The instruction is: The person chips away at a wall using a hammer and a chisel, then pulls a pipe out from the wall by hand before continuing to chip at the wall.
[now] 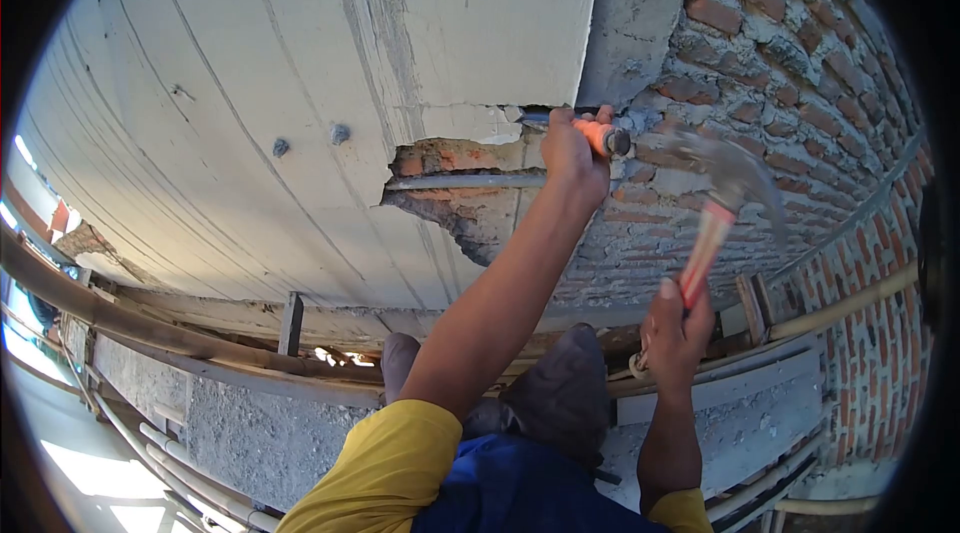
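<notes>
Orange-handled chisel [601, 138] and blurred claw hammer [712, 223], both hands [577, 155] [677, 338] closed around handles

Brown pole [130, 324], left, above dusty planking [260, 433]. 1 pale pole [860, 301], right, crossing in front of brickwork [868, 373].

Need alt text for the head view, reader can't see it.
A person's left hand holds an orange-handled chisel at the edge of broken plaster; the right hand grips a claw hammer, its head blurred near the chisel's end. Exposed brick shows at right.
</notes>
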